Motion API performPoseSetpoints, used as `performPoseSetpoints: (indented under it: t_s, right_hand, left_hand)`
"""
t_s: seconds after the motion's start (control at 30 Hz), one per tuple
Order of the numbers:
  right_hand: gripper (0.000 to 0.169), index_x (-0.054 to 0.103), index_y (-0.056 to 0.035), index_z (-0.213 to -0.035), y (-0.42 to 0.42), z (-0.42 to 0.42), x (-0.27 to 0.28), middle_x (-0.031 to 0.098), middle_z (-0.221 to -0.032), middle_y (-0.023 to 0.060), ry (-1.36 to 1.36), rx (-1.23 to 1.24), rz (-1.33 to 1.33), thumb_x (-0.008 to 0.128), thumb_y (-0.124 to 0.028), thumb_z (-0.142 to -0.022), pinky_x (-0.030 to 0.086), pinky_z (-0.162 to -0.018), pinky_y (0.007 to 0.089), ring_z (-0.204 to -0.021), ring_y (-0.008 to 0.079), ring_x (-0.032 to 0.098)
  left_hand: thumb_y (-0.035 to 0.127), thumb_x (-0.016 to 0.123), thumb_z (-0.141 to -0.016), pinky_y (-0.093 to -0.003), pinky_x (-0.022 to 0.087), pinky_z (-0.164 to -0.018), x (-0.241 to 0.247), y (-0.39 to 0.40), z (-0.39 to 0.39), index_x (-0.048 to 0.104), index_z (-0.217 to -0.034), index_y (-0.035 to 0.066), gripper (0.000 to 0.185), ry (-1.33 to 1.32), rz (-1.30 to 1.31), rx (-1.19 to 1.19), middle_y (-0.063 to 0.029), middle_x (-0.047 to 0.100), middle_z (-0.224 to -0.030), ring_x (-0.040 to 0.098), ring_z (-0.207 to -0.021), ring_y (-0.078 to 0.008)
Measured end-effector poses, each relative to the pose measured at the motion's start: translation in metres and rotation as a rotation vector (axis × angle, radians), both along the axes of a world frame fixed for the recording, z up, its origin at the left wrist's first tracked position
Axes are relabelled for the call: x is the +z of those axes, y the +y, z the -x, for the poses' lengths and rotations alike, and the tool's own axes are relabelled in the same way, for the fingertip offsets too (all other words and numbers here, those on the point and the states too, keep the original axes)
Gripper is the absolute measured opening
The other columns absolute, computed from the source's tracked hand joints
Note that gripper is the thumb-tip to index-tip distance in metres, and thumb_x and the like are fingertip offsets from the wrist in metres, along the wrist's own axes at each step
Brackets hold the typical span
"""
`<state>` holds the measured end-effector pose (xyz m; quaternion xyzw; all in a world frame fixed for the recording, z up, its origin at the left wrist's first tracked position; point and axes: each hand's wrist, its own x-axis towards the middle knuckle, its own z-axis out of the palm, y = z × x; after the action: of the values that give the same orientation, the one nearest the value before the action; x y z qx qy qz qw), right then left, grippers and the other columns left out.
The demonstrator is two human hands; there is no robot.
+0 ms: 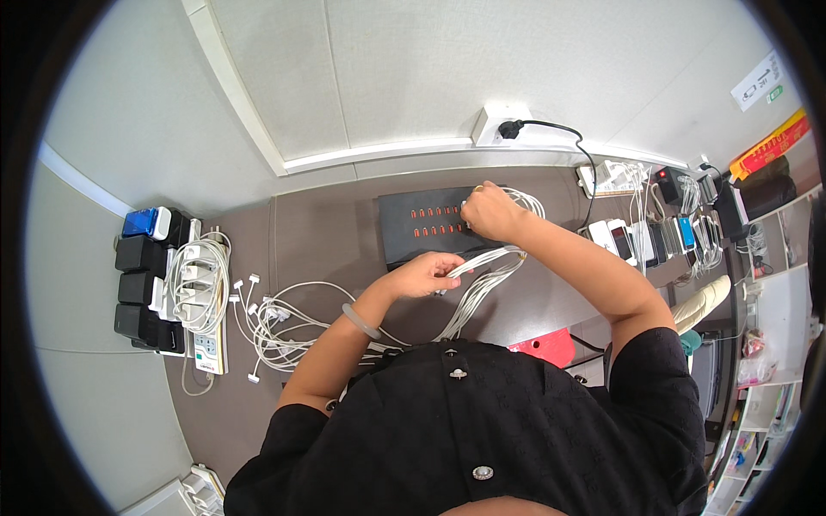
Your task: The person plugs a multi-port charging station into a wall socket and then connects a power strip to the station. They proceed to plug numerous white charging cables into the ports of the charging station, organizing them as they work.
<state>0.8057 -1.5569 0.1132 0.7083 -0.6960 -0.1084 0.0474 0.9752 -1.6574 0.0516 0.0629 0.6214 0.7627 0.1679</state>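
A flat black multi-port USB charging box (403, 248) lies on the table before me, with two rows of orange-red ports. My right hand (492, 211) is over the right part of these rows, its fingers pinched on a small white plug, mostly hidden. White cables (532, 201) arc out beyond that hand. At the box's front edge, my left hand (426, 274) holds a bundle of white cables (481, 261) between thumb and fingers. This bundle bends back at the right, by a tie, and runs down towards my body. Loose cables with wide flat connectors (277, 322) spread out left of my left forearm.
Black chargers (137, 288) and a power strip (210, 351) with coiled white cable stand at the left. Several phones (621, 242) line the right side, near another power strip (619, 187). A black plug (510, 129) sits in the wall socket. A red stool (548, 348) shows below the table edge.
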Motion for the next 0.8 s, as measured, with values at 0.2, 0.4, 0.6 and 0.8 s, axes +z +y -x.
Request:
performPoseSetpoints:
  t_s: [0.2,0.4,0.6,0.8]
  right_hand:
    - [0.012,0.063,-0.0102,-0.060,-0.003,-0.005,-0.002,0.061,-0.060,0.0092,0.015,0.009,-0.019,0.061,-0.019,-0.068,0.046,-0.064,0.0348,-0.061,0.0247,0.063]
    - [0.012,0.065,-0.0081,-0.063,-0.005,-0.009,0.000,0.062,-0.063,0.0113,-0.018,-0.065,-0.056,0.061,-0.018,-0.068,0.050,-0.059,0.0353,-0.063,0.0273,0.064]
    - [0.011,0.065,-0.0061,-0.065,-0.007,-0.009,-0.003,0.063,-0.066,0.0135,-0.081,-0.122,-0.048,0.062,-0.016,-0.068,0.050,-0.062,0.0377,-0.064,0.0303,0.063]
    - [0.028,0.067,-0.0060,-0.093,-0.005,-0.011,0.035,0.066,-0.083,0.0135,-0.546,-0.240,0.039,0.066,-0.027,-0.074,0.049,-0.070,0.0382,-0.075,0.0301,0.063]
  left_hand:
    - [0.010,0.056,-0.086,-0.0211,0.043,-0.069,-0.007,-0.002,0.000,0.052,-0.114,0.002,0.029,-0.024,-0.052,-0.016,0.0001,0.058,-0.083,0.051,-0.076,-0.0057]
    - [0.011,0.055,-0.087,-0.0216,0.044,-0.069,-0.014,-0.006,-0.001,0.053,-0.113,0.001,0.028,-0.093,-0.076,-0.037,-0.0030,0.061,-0.083,0.055,-0.074,-0.0073]
    - [0.013,0.055,-0.086,-0.0229,0.045,-0.068,-0.002,-0.010,-0.002,0.046,-0.121,0.001,0.038,-0.049,-0.220,-0.052,-0.0028,0.058,-0.090,0.054,-0.083,-0.0090]
    - [0.004,0.060,-0.080,-0.0251,0.046,-0.073,0.027,-0.026,-0.017,0.031,-0.133,0.003,0.061,-0.107,-0.361,-0.009,-0.0068,0.053,-0.103,0.052,-0.088,-0.0117]
